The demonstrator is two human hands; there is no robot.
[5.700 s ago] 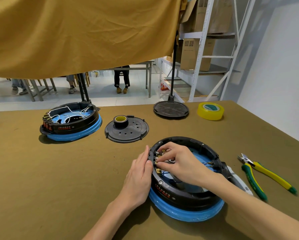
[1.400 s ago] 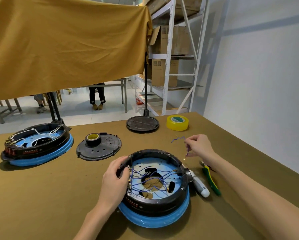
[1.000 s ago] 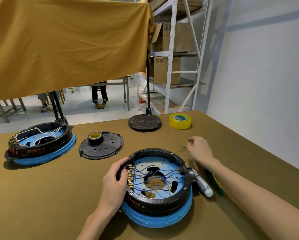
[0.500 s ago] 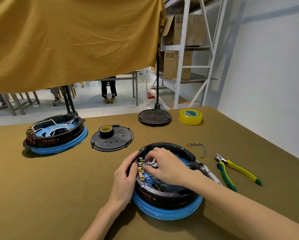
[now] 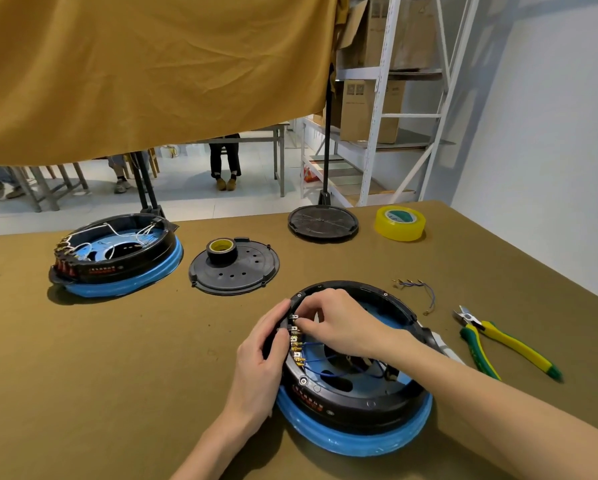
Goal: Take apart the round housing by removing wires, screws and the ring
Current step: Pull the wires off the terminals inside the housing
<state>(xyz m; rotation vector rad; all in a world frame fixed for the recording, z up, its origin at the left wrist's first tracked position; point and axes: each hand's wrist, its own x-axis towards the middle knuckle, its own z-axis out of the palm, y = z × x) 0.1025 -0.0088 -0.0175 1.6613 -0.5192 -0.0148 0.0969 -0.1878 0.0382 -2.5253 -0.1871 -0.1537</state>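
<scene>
A round black housing point(image 5: 356, 403) on a blue ring point(image 5: 353, 438) lies on the table in front of me. Blue wires point(image 5: 328, 358) run across its inside to a row of brass terminals point(image 5: 296, 344) on the left wall. My left hand point(image 5: 263, 362) grips the housing's left rim from outside. My right hand point(image 5: 339, 323) reaches inside and pinches a wire end at the upper terminals. A few pulled blue wires point(image 5: 417, 289) lie loose on the table to the right of the housing.
Green and yellow cutters point(image 5: 491, 344) lie at the right. A second housing point(image 5: 117, 254) with white wires sits at the far left, beside a black cover point(image 5: 235, 268) carrying a tape roll. A black disc point(image 5: 322, 223) and yellow tape point(image 5: 399, 223) stand behind.
My right hand carried a pulled blue wire to the right, laid it on the table, then came back inside the housing to the terminal row. My left hand stayed on the rim.
</scene>
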